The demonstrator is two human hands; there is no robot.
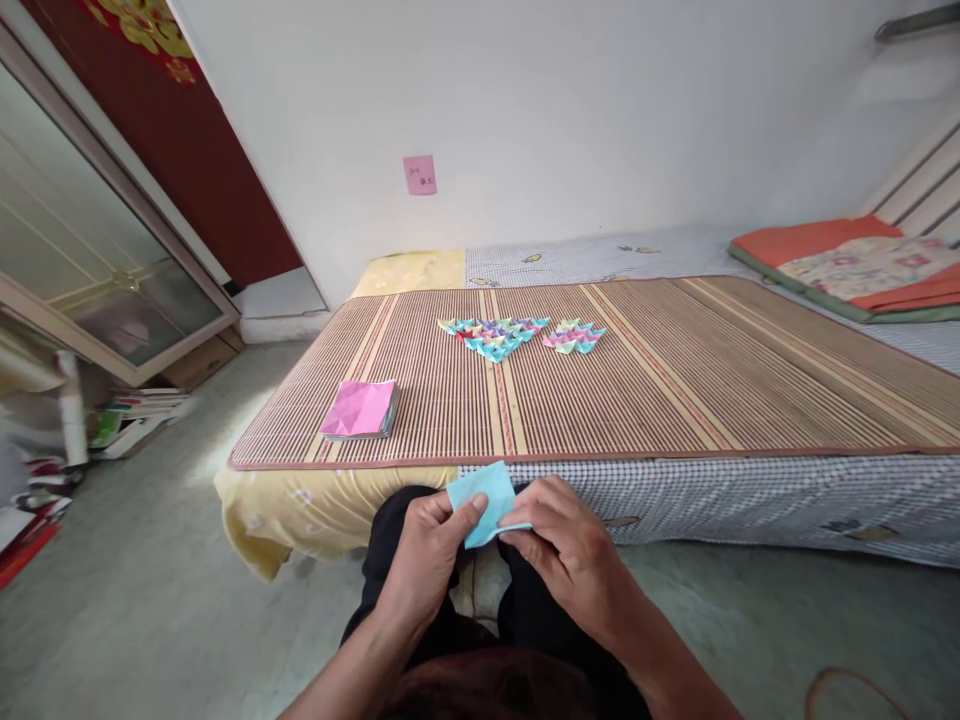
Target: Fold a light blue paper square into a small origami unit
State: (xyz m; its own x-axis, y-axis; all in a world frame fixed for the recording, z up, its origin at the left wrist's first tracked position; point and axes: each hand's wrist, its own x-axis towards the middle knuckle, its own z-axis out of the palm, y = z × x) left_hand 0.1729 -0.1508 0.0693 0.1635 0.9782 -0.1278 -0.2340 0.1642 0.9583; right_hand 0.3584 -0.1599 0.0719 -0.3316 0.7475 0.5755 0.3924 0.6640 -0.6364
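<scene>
A light blue square of paper (486, 498) is held up over my lap, between both hands. My left hand (429, 548) pinches its left side, thumb on top. At the lower right, the thumb and fingers of my right hand (564, 532) are closed on an edge that looks folded over. On the bamboo mat beyond lie two clusters of folded paper pieces in many colours: a larger triangular one (495, 336) and a smaller one (574, 337). A stack of square paper (360, 410) with a pink sheet on top sits at the mat's left front.
The striped bamboo mat (637, 400) covers a low bed with a checked sheet (675, 495) and a yellow cloth (322, 510). A folded orange quilt (847, 262) lies at the right. A pink note (419, 175) is stuck to the wall. Books (142, 415) are on the floor at left.
</scene>
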